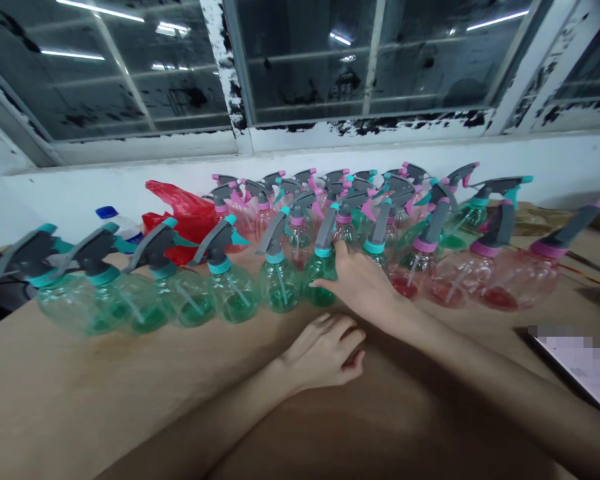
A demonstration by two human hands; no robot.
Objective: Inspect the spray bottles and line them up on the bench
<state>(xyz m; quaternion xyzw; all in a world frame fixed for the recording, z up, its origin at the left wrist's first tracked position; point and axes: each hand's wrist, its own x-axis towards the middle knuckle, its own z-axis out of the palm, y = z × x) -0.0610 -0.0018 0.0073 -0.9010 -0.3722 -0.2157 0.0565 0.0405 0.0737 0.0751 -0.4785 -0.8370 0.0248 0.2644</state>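
A front row of spray bottles stands upright along the table. My right hand (363, 277) is at a green spray bottle (319, 275) with a teal collar and grey trigger head; the thumb lies across its front and the fingers bend around its right side, partly hidden. Just to the right stands another teal-collared spray bottle (375, 248), largely covered by the same hand. My left hand (325, 350) rests on the table in front of the row, its fingers curled in, with nothing visible in them. Left of the held bottle is a similar green spray bottle (280, 283).
Pink spray bottles (510, 277) stand at the right, more spray bottles behind. A red plastic bag (180, 217) and a blue-capped bottle (123, 223) are at the back left. A flat device (575, 367), partly blurred, lies on the table (130, 380) at right. Windows (370, 60) rise behind.
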